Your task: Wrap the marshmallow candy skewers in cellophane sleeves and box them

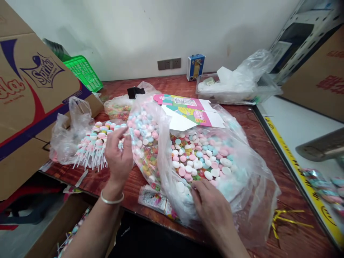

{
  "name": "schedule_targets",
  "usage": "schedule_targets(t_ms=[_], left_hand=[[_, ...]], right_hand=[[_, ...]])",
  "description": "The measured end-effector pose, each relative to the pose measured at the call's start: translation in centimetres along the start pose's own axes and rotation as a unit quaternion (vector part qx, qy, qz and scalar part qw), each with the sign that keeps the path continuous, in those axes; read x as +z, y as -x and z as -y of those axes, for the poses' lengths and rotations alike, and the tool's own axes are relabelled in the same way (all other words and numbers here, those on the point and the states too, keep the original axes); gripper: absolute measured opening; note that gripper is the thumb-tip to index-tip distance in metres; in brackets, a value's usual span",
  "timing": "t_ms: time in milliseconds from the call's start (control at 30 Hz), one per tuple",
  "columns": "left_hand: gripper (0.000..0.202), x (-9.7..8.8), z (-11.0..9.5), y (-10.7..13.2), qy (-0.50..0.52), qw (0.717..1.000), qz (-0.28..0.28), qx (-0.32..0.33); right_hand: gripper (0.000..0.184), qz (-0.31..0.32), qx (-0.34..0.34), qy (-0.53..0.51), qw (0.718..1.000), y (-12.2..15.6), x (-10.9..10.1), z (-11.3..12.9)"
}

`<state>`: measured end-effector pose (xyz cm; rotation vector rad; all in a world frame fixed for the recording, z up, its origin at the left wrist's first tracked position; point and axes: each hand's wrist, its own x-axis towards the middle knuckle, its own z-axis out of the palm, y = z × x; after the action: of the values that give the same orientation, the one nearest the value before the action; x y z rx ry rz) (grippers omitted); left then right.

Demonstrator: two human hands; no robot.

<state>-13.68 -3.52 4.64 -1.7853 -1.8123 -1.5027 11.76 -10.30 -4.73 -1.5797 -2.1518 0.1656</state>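
White wall (129, 36) with sockets (169, 63) behind reddish wooden table (172, 85)

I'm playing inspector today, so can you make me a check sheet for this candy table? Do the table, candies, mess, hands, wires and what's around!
Surface: reddish-brown wooden table, largely covered.
Job's things: big clear bag with pink, white and blue candies; candies on sticks, piled on the left.
Clutter: colourful printed card lying over the bag; gold strips at the right.
Hands: left hand beside the stick pile, its grip unclear; right hand at the bag's near side.
Cables: nothing seen; wall sockets show no plugs.
Surroundings: Sprite carton, green basket, blue box by the wall.
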Motion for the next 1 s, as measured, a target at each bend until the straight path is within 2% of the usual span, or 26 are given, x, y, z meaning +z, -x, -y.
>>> schedule_targets(t_ms=[33,100,167,200,267,333,367,400,433,500,533,567,633,733,833,933,1000], left_hand=[[0.023,-0.4,-1.4,1.3,0.057,0.997,0.035,-0.022],[0.020,-0.6,-3.7,3.9,0.166,0.970,0.161,-0.075],[0.019,0.0,-5.4,6.3,0.230,0.917,0.295,-0.140],[0.019,0.6,-6.0,7.2,0.251,0.887,0.345,-0.178],[0.022,1.8,-6.9,8.5,0.303,0.826,0.391,-0.268],[0.030,2.9,-7.4,9.1,0.358,0.781,0.391,-0.329],[0.031,3.3,-7.5,9.1,0.366,0.781,0.382,-0.331],[0.029,3.6,-7.5,9.1,0.354,0.802,0.371,-0.306],[0.027,3.8,-7.5,9.0,0.324,0.837,0.358,-0.258],[0.030,3.9,-7.0,8.6,0.213,0.907,0.341,-0.121],[0.037,3.8,-6.6,8.5,0.148,0.927,0.341,-0.057],[0.045,3.7,-6.1,8.3,0.082,0.935,0.346,-0.009],[0.053,3.1,-4.9,8.2,-0.037,0.931,0.362,0.029],[0.035,1.4,-3.3,8.4,-0.147,0.912,0.382,0.017],[0.022,-0.6,-2.6,8.7,-0.160,0.905,0.393,-0.029],[0.026,-1.6,-3.4,8.5,-0.044,0.925,0.369,-0.079],[0.031,-1.2,-4.6,8.1,0.078,0.928,0.340,-0.133]], right_hand=[[0.022,-0.001,0.010,-0.031,0.999,0.2,-0.2,-0.2],[0.021,-0.012,0.036,-0.080,0.996,0.7,-0.8,-0.6],[0.020,-0.035,0.057,-0.110,0.992,1.1,-1.2,-0.7],[0.019,-0.047,0.062,-0.117,0.990,1.3,-1.4,-0.7],[0.020,-0.066,0.060,-0.116,0.989,1.5,-1.6,-0.7],[0.022,-0.077,0.049,-0.095,0.991,1.7,-1.6,-0.7],[0.023,-0.082,0.044,-0.077,0.993,1.8,-1.5,-0.7],[0.025,-0.089,0.040,-0.055,0.994,1.9,-1.3,-0.8],[0.026,-0.098,0.040,-0.026,0.994,2.0,-1.1,-0.8],[0.028,-0.112,0.048,0.041,0.992,2.2,-0.6,-1.0],[0.029,-0.114,0.058,0.071,0.989,2.3,-0.4,-1.1],[0.029,-0.112,0.070,0.092,0.987,2.3,-0.1,-1.2],[0.028,-0.108,0.096,0.097,0.985,2.4,0.1,-1.4],[0.026,-0.115,0.097,0.052,0.987,2.3,-0.1,-1.4],[0.023,-0.121,0.038,0.054,0.991,2.0,-0.4,-1.0],[0.019,-0.126,-0.043,0.087,0.987,1.8,-0.3,-0.3],[0.017,-0.131,-0.071,0.100,0.984,1.7,-0.1,0.1]])
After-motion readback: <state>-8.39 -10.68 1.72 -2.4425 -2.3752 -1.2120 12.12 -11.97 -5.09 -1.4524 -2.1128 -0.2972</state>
